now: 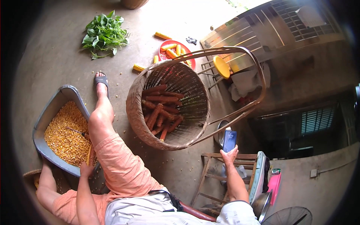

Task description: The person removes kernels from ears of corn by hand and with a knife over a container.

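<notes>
My left hand (pixel 86 170) holds a partly shelled corn cob (pixel 91 156) at the near edge of a grey basin (pixel 39 126). Loose yellow corn kernels (pixel 66 132) fill much of the basin, and a thin tool with a dark shaft (pixel 75 130) lies on them near my knee. My right hand (pixel 230 154) is stretched out to the right, gripping a smartphone (pixel 230 140) whose screen is lit. Between my hands and farther forward stands a tall-handled woven basket (pixel 133 112) with many bare reddish corn cobs (pixel 163 98) inside.
Behind the basket, a red plate (pixel 193 63) holds several yellow corn cobs (pixel 171 53), with others on the floor. Leafy green stems (pixel 105 33) lie farther left. A yellow-topped stool (pixel 221 67) stands by the wall; a wooden rack (pixel 208 174) and a fan (pixel 289 216) are at the right.
</notes>
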A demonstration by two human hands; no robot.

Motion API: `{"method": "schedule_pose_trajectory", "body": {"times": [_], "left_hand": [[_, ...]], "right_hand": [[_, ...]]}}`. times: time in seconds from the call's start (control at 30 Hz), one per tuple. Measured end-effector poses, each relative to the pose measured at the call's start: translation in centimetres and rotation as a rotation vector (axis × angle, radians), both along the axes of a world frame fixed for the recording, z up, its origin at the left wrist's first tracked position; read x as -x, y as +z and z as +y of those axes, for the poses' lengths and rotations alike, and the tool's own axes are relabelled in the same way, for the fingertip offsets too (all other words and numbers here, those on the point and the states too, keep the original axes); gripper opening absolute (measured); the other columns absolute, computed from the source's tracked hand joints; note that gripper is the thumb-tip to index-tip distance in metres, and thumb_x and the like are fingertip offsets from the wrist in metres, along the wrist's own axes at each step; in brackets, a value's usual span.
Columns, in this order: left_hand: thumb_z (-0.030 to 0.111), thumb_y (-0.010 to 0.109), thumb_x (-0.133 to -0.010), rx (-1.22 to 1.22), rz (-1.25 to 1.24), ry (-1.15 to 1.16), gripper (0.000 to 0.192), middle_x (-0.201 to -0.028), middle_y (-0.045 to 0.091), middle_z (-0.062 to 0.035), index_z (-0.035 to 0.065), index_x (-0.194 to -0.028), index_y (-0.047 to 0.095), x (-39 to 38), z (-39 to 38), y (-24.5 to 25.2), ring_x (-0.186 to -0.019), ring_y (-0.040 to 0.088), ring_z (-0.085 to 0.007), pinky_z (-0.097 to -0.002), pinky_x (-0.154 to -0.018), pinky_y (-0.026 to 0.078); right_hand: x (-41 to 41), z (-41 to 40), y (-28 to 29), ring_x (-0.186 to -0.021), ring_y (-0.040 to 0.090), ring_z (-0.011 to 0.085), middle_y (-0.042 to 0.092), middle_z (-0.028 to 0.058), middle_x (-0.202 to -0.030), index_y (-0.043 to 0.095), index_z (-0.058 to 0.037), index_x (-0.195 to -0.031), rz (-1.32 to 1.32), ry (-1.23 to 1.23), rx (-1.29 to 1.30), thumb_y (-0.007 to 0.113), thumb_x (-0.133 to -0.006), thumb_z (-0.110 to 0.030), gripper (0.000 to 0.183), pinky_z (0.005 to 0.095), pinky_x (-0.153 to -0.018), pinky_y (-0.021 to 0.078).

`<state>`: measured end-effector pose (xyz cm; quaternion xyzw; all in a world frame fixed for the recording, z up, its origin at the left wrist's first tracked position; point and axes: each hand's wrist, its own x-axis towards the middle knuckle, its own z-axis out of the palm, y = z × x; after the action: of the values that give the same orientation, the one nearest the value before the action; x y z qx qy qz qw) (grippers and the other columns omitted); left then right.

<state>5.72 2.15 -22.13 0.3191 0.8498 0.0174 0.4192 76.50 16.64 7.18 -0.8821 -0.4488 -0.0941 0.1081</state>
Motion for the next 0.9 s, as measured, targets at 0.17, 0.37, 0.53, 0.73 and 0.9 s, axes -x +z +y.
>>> {"method": "schedule_pose_trajectory", "body": {"times": [0.17, 0.37, 0.53, 0.73, 0.9], "left_hand": [[0.018, 0.07, -0.069, 0.034, -0.123, 0.068, 0.043, -0.096, 0.066, -0.0259, -0.0057, -0.103, 0.057, -1.5, 2.8, 6.1, -0.088, 0.067, -0.0391, -0.0446, -0.076, 0.054], [0.018, 0.071, -0.067, 0.026, -0.136, 0.096, 0.038, -0.094, 0.066, -0.0268, -0.0056, -0.095, 0.06, 1.1, 0.2, -1.3, -0.089, 0.067, -0.0399, -0.0445, -0.076, 0.053], [0.018, 0.071, -0.067, -0.024, -0.092, 0.019, 0.037, -0.093, 0.066, -0.0249, -0.0043, -0.095, 0.061, 2.1, -0.4, -2.8, -0.09, 0.066, -0.0386, -0.0432, -0.08, 0.052], [0.016, 0.072, -0.068, -0.064, -0.112, 0.037, 0.039, -0.093, 0.067, -0.0244, -0.0046, -0.098, 0.061, 1.8, -0.5, -2.0, -0.089, 0.067, -0.0379, -0.0428, -0.078, 0.052], [0.016, 0.074, -0.067, -0.052, -0.111, 0.038, 0.039, -0.091, 0.067, -0.0241, -0.0059, -0.097, 0.06, 1.8, -0.3, -1.2, -0.086, 0.068, -0.0368, -0.0424, -0.076, 0.053]], "right_hand": [[-3.0, -1.3, 4.2, -0.113, 0.049, 0.0419, 0.047, 0.0235, -0.12, 0.029, -0.0002, -0.14, -0.135, 0.001, -0.022, 0.082, -0.057, -0.022, 0.101, 0.0466, -0.099, 0.0421], [-4.8, -1.4, 7.9, -0.11, 0.051, 0.0411, 0.047, 0.0221, -0.119, 0.03, -0.0025, -0.139, -0.178, 0.003, -0.085, 0.08, -0.058, -0.021, 0.098, 0.0468, -0.096, 0.0442], [-5.4, -1.6, 7.6, -0.112, 0.049, 0.0412, 0.047, 0.0219, -0.119, 0.029, -0.0024, -0.139, -0.166, -0.024, -0.127, 0.082, -0.057, -0.022, 0.099, 0.0477, -0.097, 0.0432], [-5.7, -1.5, 6.3, -0.113, 0.048, 0.0409, 0.047, 0.0235, -0.119, 0.03, -0.0003, -0.138, -0.126, 0.035, -0.175, 0.082, -0.056, -0.023, 0.1, 0.0472, -0.1, 0.0402], [-5.8, -1.0, 5.8, -0.113, 0.048, 0.0415, 0.046, 0.0243, -0.119, 0.029, 0.0005, -0.138, -0.113, 0.016, -0.162, 0.081, -0.056, -0.023, 0.1, 0.0473, -0.1, 0.0398]]}}
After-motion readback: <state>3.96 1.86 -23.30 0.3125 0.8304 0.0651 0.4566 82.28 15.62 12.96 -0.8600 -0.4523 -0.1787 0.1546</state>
